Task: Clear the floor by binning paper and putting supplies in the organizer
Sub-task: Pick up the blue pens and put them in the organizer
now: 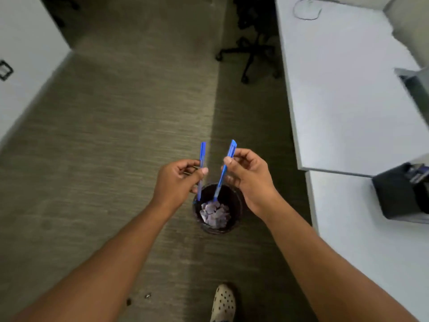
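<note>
1. We stand on a carpet (111,126) of grey-brown, streaked pile; a white wall (21,66) runs along its left edge with a dark outlet plate (5,70) set low in it.
2. To our right a white bench (352,89) runs along the carpet, smooth and flat, and joins a second slab nearer to us. A black organizer (402,194) sits at the right edge of that near slab, with something bluish inside that we cannot make out. A grey box (415,84) sits farther back at the same edge, blurred.
3. A black swivel chair (253,52) stands at the far end of the carpet, just beside the bench's left edge.
4. Our left hand (176,182) is curled, thumb and fingers pinching a slim blue pen (201,168) held nearly upright.
5. Our right hand (250,180) is curled too, pinching a second blue pen (224,173) that tilts, cap up and to the right, tip down and to the left. The hands are near each other but apart.
6. Below them on the carpet stands a round black bin (234,205), near the bench's left edge, holding crumpled pale paper (214,213). Both pen tips appear over its rim.
7. A pale, dark-spotted shoe (223,303) shows at the bottom edge, with small scraps (147,295) on the carpet to its left.
</note>
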`<control>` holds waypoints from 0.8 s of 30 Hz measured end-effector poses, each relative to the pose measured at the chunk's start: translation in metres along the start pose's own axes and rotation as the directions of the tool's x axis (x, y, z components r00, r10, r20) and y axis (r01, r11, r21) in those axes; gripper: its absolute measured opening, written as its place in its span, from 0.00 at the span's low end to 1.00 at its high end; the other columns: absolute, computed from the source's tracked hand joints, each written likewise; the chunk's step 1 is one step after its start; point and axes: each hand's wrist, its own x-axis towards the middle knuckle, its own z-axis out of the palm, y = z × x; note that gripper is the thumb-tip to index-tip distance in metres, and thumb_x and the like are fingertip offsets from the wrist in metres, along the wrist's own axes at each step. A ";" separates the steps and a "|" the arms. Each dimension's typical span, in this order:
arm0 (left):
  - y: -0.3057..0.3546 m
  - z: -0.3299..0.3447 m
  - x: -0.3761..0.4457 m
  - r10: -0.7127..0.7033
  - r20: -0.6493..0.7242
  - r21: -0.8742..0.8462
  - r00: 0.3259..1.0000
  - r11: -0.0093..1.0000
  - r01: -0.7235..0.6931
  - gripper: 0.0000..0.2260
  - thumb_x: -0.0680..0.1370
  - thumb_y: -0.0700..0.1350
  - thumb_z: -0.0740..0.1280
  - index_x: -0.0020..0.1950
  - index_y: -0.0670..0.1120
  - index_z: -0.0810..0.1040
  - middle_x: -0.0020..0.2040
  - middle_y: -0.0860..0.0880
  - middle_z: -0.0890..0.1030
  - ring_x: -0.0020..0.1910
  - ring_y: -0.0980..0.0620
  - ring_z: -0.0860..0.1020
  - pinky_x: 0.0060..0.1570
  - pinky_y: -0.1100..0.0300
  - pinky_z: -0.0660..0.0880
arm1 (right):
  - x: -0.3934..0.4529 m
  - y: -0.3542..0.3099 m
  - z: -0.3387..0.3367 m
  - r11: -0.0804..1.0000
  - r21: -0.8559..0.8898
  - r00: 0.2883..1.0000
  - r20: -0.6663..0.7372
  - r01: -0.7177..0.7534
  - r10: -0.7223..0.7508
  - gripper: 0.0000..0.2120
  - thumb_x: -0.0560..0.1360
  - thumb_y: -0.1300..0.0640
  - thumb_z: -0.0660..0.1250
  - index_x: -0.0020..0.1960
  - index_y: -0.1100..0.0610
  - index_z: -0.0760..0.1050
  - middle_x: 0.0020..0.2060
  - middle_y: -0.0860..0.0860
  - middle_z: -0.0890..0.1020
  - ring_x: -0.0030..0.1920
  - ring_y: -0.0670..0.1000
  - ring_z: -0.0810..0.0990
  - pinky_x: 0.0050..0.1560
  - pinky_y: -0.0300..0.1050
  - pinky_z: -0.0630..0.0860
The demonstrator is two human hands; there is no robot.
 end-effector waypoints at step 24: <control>0.132 0.410 -0.056 0.080 0.589 0.127 0.804 0.973 -0.190 0.07 0.76 0.44 0.77 0.54 0.47 0.86 0.47 0.49 0.88 0.44 0.48 0.89 0.46 0.47 0.87 | -0.139 -0.118 -0.397 0.824 -0.533 0.522 -0.655 0.193 -0.546 0.22 0.80 0.60 0.71 0.71 0.45 0.73 0.54 0.49 0.83 0.52 0.48 0.86 0.49 0.41 0.86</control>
